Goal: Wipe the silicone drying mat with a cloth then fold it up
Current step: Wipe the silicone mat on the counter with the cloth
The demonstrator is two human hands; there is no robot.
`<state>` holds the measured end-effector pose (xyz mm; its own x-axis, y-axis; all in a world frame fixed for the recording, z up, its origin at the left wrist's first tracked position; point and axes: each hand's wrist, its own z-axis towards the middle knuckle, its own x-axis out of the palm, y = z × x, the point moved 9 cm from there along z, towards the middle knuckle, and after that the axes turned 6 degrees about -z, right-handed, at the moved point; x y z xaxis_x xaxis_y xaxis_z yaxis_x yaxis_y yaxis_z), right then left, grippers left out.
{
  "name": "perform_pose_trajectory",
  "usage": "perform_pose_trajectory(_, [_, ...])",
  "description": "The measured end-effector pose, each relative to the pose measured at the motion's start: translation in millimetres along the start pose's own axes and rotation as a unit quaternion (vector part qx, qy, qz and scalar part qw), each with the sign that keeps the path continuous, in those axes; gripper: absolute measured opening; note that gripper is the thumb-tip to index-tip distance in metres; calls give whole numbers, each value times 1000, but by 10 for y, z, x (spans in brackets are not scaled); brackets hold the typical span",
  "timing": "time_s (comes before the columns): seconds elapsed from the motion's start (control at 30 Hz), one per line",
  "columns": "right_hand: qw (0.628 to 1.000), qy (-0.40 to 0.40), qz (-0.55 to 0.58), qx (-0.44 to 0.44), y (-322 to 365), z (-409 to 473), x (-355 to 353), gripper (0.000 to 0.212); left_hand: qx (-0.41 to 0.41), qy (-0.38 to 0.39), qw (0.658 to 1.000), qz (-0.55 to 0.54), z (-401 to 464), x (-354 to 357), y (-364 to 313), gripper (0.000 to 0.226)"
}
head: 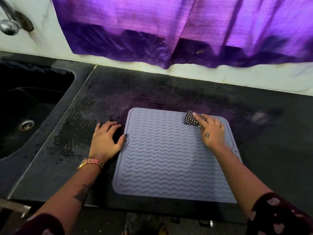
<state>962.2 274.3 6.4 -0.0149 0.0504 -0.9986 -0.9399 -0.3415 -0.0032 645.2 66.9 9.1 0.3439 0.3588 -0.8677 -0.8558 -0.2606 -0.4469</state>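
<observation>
You are in the wiping stage, by the look of it: the mat (pixel 169 153) lies flat and fully unfolded on the dark counter (pixel 271 150), to the right of the sink (pixel 33 99) and well below the purple curtain (pixel 169 31). Your right hand (pixel 210 131) presses a small checked cloth (pixel 192 118) against the mat's far right corner, fingers laid over the cloth and holding it down; whether the thumb curls under it you cannot tell from here. Your left hand (pixel 105 138) rests spread on the counter just beside the mat's left edge, thumb tip touching that edge, seemingly steadying it. With the cloth at a far corner, most of the ribbed surface likely remains to be covered, and the folding has not begun. How clean or wet the mat already is cannot be judged; a few ridges glint, but the picture is soft. The cloth's full size is hidden under your hand, the tap (pixel 11 22) is cut off at the upper left, and the counter's near edge blurs into shadow.
</observation>
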Motion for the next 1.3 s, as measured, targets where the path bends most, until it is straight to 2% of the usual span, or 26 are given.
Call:
perform_pose_trajectory(0.13, [997,30,68,-16,7,120,-96,50,2,-1,1000,5,8,0,-11,72])
perform_pose_trajectory(0.23, [992,-15,127,-18,55,49,-279,52,3,-2,1000,8,9,3,-3,72])
perform_pose_trajectory(0.4, [999,-23,43,-13,193,-555,-37,55,1,0,1000,4,8,22,6,60])
perform_pose_trajectory(0.53, [994,2,103,-30,180,-395,-159,51,4,1,1000,3,7,23,-4,58])
perform_pose_trajectory(0.6, [989,-19,143,-42,163,-452,-238,50,4,-1,1000,3,9,22,3,58])
perform_pose_trajectory(0.8, [993,-78,85,-39,193,-1061,-54,52,8,-4,1000,6,8,16,-5,59])
perform_pose_trajectory(0.93, [994,-13,108,-30,188,-890,-104,49,10,2,1000,6,7,16,-20,61])
perform_pose_trajectory(1.03, [990,-47,130,-39,188,-1125,-248,48,13,2,1000,12,3,17,-20,61])
perform_pose_trajectory(1.17, [988,-102,101,-53,287,-1685,-164,59,15,0,1000,13,1,17,-21,61])
perform_pose_trajectory(1.3, [991,-58,118,-36,282,-1530,-186,51,19,7,1000,20,-12,20,-46,66])
